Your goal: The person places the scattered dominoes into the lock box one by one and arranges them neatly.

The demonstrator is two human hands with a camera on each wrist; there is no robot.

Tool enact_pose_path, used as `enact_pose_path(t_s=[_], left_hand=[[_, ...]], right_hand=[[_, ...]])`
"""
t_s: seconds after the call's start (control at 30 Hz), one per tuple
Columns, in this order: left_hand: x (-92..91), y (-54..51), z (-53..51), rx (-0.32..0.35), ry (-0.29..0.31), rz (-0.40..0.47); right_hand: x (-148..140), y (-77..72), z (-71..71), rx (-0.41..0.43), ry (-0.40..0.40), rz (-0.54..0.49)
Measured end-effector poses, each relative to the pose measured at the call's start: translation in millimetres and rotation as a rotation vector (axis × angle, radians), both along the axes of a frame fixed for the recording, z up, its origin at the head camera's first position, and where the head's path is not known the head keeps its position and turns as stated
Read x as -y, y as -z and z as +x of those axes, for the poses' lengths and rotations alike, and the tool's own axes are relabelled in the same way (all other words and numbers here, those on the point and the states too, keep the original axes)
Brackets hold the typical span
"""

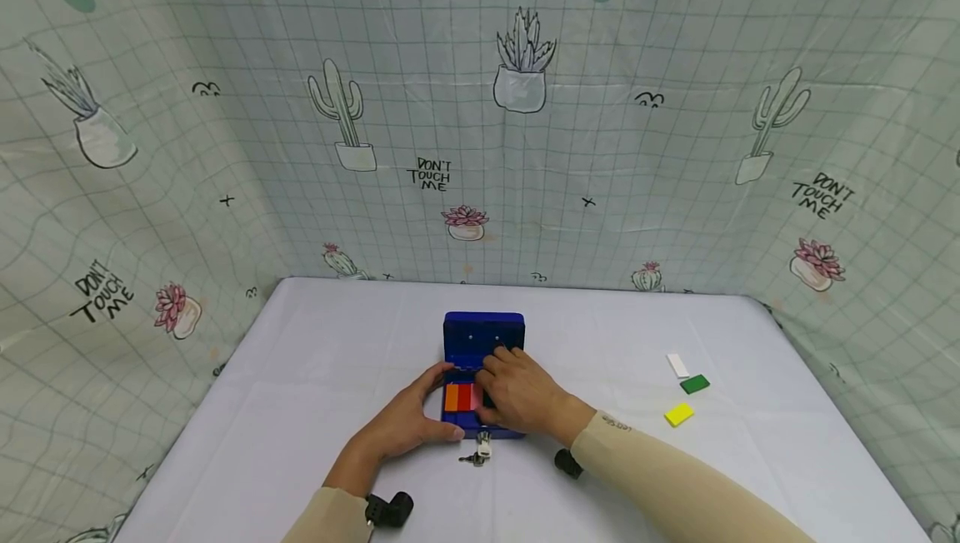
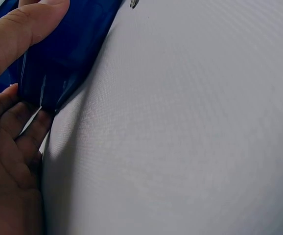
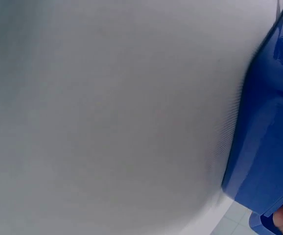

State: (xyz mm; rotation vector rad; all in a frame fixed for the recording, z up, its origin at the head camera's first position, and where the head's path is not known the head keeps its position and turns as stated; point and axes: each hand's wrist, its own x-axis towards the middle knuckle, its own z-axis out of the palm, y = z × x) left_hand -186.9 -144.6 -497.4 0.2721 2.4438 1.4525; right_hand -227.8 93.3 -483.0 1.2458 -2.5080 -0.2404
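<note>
The blue box sits on the white table, its near side turned to the person and its lid raised at the far side, so the inside seems easy to reach from the front.

The left hand grips the left end of the box, thumb along the near edge and fingers round towards the far left corner. In the left wrist view the thumb lies over the box while the other fingers curl beside its wall. This hold probably keeps the box from sliding.

The right hand reaches into the right part of the box from above, fingers bent down. They hide what lies beneath, so I cannot tell whether they pinch anything; the right wrist view shows mostly the box's outer wall.

Inside, left of the right hand, an orange piece, a red piece and a pink piece lie side by side in a row, an arrangement that looks meant to save room.

A silver lock sits at the middle of the box's near side, with keys just in front of it. Well to the right of the box lie a white piece, a green piece and a yellow piece, loosely grouped, perhaps to leave the right arm room to work.
</note>
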Motion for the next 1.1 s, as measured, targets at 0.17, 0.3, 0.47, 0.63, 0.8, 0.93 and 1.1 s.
enact_pose_path(t_s=[0.17, 0.3, 0.47, 0.63, 0.8, 0.93, 1.1], left_hand=[[-0.4, -0.4, -0.9, -0.005, 0.007, 0.0], [-0.8, -0.1, -1.0, -0.007, 0.001, 0.002], [-1.4, -0.4, -1.2, -0.005, -0.008, -0.01], [-1.0, -0.7, -0.9, -0.008, -0.013, -0.015], [-0.5, -0.9, -1.1, -0.004, -0.025, -0.016], [-1.4, -0.7, -0.3, -0.001, -0.032, -0.02], [-3.2, -0.9, 0.5, 0.004, -0.037, -0.025]], right_hand=[[-2.3, -1.3, 0.6, -0.022, -0.01, -0.041], [-3.8, -0.5, 1.3, -0.051, -0.008, -0.097], [-8.9, -1.2, 1.3, -0.086, -0.003, -0.15], [-18.4, -7.7, 4.7, -0.074, 0.015, -0.154], [-30.0, -13.1, 8.1, -0.065, 0.043, -0.158], [-43.1, -14.2, 10.2, -0.075, 0.06, -0.171], [-66.2, -13.9, 12.7, -0.114, 0.051, -0.23]])
